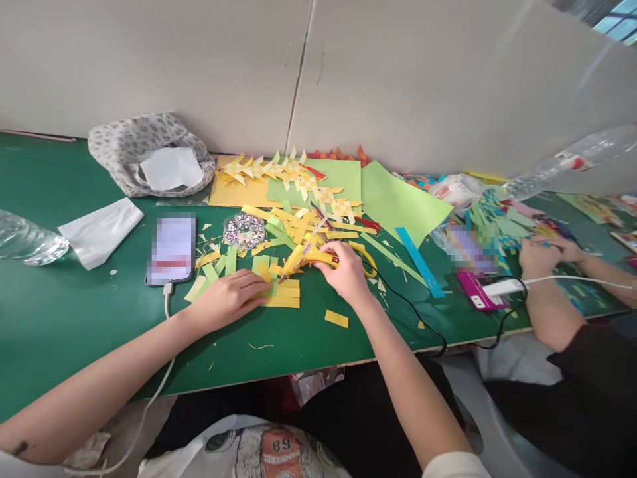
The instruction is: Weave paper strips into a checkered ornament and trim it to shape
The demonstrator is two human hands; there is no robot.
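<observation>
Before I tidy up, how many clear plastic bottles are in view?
2: the left bottle at the picture's edge, the right bottle near the wall. Others may be hidden.

A shared craft workspace, green table (114,325) before me, paper strips (301,229) and my glue gun (306,253) central, woven paper pieces (328,196) at twelve o'clock, another person's hands (542,253) at three.

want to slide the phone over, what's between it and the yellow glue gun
In the head view, a clear scalloped case of small pieces and loose yellow and green paper strips lie between the phone and the glue gun.
</observation>
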